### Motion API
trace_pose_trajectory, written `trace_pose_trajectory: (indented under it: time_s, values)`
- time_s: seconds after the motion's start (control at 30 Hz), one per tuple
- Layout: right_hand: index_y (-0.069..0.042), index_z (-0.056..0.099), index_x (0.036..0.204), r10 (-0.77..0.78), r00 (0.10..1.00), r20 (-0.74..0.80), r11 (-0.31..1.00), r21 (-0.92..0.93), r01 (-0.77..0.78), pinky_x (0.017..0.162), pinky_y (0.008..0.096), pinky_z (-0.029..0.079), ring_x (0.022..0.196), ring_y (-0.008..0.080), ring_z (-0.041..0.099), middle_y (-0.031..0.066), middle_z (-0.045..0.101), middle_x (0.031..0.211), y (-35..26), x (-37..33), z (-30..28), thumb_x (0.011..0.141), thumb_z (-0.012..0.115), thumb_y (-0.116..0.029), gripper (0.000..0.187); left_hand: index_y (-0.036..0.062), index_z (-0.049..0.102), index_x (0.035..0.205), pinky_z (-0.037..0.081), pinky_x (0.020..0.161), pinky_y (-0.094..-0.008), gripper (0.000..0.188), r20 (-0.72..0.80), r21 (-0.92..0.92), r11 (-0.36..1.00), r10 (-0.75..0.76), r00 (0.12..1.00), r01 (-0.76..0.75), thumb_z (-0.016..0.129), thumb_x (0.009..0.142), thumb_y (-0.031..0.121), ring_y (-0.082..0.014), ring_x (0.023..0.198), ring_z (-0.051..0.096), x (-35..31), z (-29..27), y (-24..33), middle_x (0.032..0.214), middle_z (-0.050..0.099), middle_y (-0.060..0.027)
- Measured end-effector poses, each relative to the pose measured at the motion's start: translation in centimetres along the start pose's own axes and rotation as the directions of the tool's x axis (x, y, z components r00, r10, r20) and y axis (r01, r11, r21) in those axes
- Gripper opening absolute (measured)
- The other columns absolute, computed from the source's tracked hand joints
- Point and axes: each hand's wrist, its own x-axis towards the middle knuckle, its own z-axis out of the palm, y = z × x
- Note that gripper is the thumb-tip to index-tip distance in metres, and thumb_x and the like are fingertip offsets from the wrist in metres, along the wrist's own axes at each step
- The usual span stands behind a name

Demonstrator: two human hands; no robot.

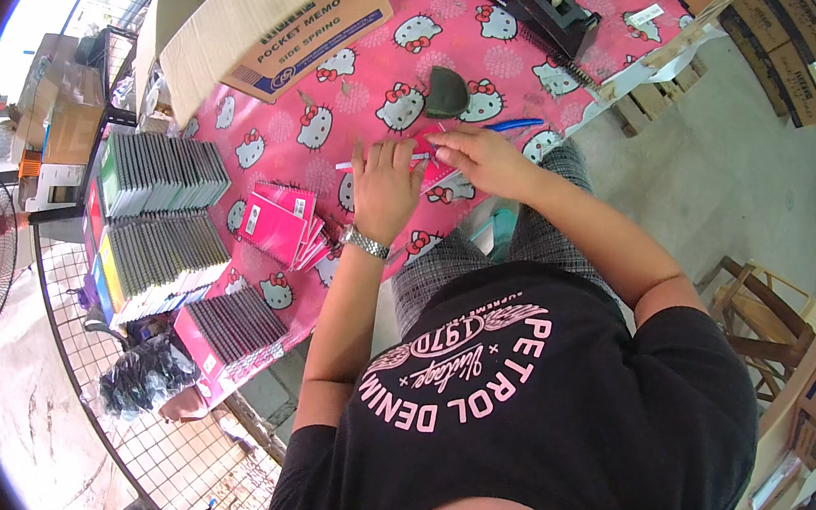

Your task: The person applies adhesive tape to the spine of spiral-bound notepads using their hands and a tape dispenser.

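Note:
A pink-red spiral memo notebook lies mostly covered under my hands on the table near my lap. My left hand rests palm down across its left part, fingers stretched forward, and a white edge shows beside the fingers. Over its right part, my right hand is bent with its fingers drawn together; what they hold is too small to tell. Just beyond the hands sit a dark green half-round container and a blue pen or cutter. A small heap of pink notebooks lies left of my left wrist.
Tall rows of stacked spiral notebooks stand at the table's left edge. An open cardboard box is at the far left. A black tape dispenser stands at the back. The patterned pink tablecloth covers the table.

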Motion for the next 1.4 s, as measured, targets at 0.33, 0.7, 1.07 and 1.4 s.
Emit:
trace_pose_trajectory:
  time_s: [0.33,0.7,1.07,1.4]
  values:
    - [-0.007,0.051,0.121,-0.177,0.971,0.160,0.971,-0.132,0.198,0.071,0.0429,0.050,0.085,0.0358,0.065,0.0181,0.064,0.094,-1.4,1.9,-1.5,0.088,0.060,-0.012,0.034,0.0056,0.055,0.105,0.034,0.104,-0.0502,0.022,0.042,-0.065,0.998,-0.009,0.999,0.012,0.059,0.086,0.018,-0.0310,0.101,0.056,-1.4,0.3,-0.1,0.102,0.061,-0.0129]
    - [-0.006,0.065,0.097,-0.083,0.949,0.305,0.915,-0.353,0.194,0.097,0.0422,0.040,0.108,0.0288,0.055,0.0122,0.061,0.109,5.0,8.2,-3.9,0.062,0.076,-0.024,0.041,0.0125,0.060,0.104,0.019,0.104,-0.0702,0.029,-0.038,0.007,0.982,-0.187,0.982,0.187,0.067,0.083,0.032,-0.0281,0.114,0.050,-2.6,0.1,0.1,0.108,0.059,-0.0048]
    - [0.002,0.067,0.106,-0.047,0.869,0.493,0.765,0.577,-0.286,0.091,0.0316,0.042,0.104,0.0190,0.055,0.0069,0.062,0.109,1.5,4.5,-4.0,0.070,0.072,-0.012,0.039,0.0108,0.061,0.099,0.031,0.097,-0.0652,0.037,0.004,-0.086,0.983,-0.166,0.986,0.165,0.070,0.079,0.040,-0.0278,0.110,0.051,-1.9,1.7,-0.2,0.107,0.058,-0.0059]
    - [-0.002,0.070,0.103,-0.059,0.820,0.569,0.725,0.589,-0.356,0.087,0.0318,0.044,0.102,0.0189,0.054,0.0053,0.059,0.106,1.3,5.0,-4.3,0.072,0.075,-0.014,0.034,0.0082,0.058,0.104,0.028,0.100,-0.0609,0.038,0.066,-0.128,0.973,-0.187,0.980,0.194,0.073,0.078,0.031,-0.0288,0.111,0.049,-1.5,0.6,0.2,0.107,0.057,-0.0079]
